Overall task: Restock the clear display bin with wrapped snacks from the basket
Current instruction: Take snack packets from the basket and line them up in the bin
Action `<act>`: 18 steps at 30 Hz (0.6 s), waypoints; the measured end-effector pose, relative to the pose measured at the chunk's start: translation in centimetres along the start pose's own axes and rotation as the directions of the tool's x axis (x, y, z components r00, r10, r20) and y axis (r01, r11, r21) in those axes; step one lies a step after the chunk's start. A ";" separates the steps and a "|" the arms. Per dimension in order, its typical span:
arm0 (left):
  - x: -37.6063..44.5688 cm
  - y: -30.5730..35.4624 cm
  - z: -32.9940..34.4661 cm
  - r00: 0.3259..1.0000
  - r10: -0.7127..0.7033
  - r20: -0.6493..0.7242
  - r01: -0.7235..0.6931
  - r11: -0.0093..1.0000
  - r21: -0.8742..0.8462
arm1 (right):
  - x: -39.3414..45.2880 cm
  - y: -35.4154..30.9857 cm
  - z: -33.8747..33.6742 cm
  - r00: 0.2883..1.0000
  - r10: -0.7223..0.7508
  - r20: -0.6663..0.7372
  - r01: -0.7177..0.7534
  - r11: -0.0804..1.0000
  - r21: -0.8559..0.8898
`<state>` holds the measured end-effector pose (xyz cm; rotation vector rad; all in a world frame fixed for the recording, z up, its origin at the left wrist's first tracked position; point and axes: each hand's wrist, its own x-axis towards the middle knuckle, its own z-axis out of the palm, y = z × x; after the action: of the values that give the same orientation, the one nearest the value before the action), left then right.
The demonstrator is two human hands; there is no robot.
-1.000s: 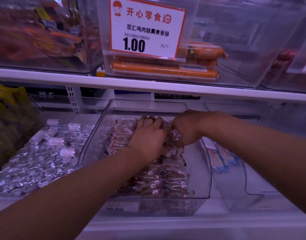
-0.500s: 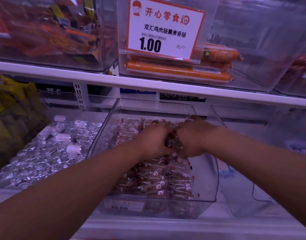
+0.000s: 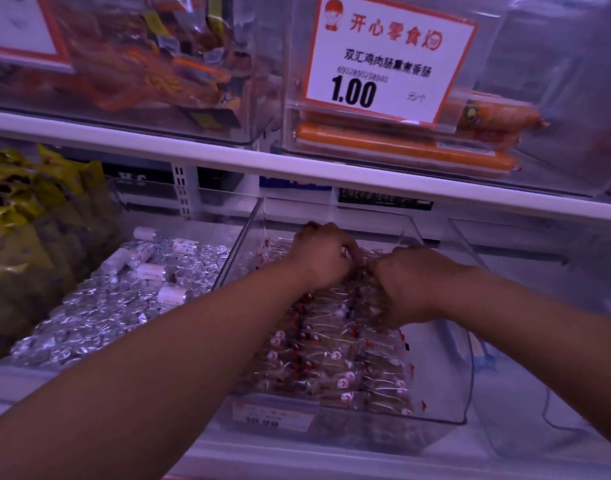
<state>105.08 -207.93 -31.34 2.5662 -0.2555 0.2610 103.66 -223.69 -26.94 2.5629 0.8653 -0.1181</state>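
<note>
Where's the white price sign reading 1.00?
Head view, upper right: the white orange-bordered price sign fronts a clear upper-shelf bin, above the orange sausages.

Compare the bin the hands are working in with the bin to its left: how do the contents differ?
The middle bin holds clear-wrapped snacks with red marks, laid in rows; the left bin holds a loose heap of silver foil pieces with some white rolls on top. Both hands reach into the middle bin only. Both bins are clear plastic on one shelf.

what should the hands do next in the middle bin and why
Probably press the bunch down flat at the back, then let go: both the left hand and right hand are curled over wrapped snacks deep in the clear bin, whose front rows already lie neat.
</note>
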 end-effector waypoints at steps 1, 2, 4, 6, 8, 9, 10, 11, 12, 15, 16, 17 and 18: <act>0.4 0.1 0.5 0.999 0.008 0.054 -0.012 0.998 0.063 | -0.3 0.0 0.0 1.000 0.002 -0.004 -0.002 1.000 -0.011; 0.7 0.3 1.1 0.992 -0.014 0.127 -0.002 0.992 0.125 | -0.6 -0.1 -0.1 1.000 -0.001 0.027 0.001 1.000 -0.026; 1.2 0.5 2.1 0.952 -0.101 0.289 0.030 0.970 0.240 | -0.9 -0.4 0.0 0.987 -0.014 0.163 0.023 0.998 -0.052; 1.6 0.7 2.2 0.937 -0.059 0.344 -0.060 0.943 0.327 | -1.0 -0.6 0.3 0.960 -0.016 0.281 0.046 0.994 -0.103; 1.9 1.0 2.0 0.940 0.034 0.339 -0.171 0.909 0.381 | -1.0 -0.9 0.3 0.944 -0.011 0.330 0.067 0.985 -0.158; 1.9 1.2 1.9 0.940 0.066 0.335 -0.205 0.893 0.400 | -1.1 -0.9 0.3 0.940 -0.017 0.341 0.081 0.981 -0.174; 1.9 1.3 1.8 0.939 0.077 0.336 -0.223 0.878 0.423 | -1.1 -1.0 0.2 0.938 -0.025 0.347 0.093 0.979 -0.180; 1.9 1.4 1.8 0.936 0.074 0.343 -0.231 0.865 0.445 | -1.2 -1.0 0.1 0.936 -0.033 0.351 0.100 0.980 -0.173; 1.9 1.5 1.8 0.932 0.064 0.357 -0.236 0.854 0.464 | -1.4 -1.0 0.0 0.934 -0.040 0.356 0.103 0.982 -0.159; 2.1 2.0 1.8 0.926 0.054 0.373 -0.254 0.821 0.511 | -1.8 -0.7 -0.2 0.929 -0.055 0.366 0.101 0.989 -0.107; 2.1 2.2 1.8 0.926 0.062 0.371 -0.263 0.812 0.520 | -1.9 -0.7 -0.2 0.931 -0.061 0.359 0.100 0.991 -0.090; 2.0 2.4 1.8 0.927 0.076 0.368 -0.276 0.802 0.529 | -1.9 -0.6 -0.2 0.935 -0.068 0.349 0.100 0.992 -0.076; 2.0 2.6 1.8 0.928 0.100 0.358 -0.293 0.789 0.540 | -2.0 -0.6 -0.2 0.939 -0.071 0.338 0.100 0.993 -0.069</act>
<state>106.63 -211.31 -31.09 3.2036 -0.6616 -0.0056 101.68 -224.28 -26.56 2.3316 0.8287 -0.5170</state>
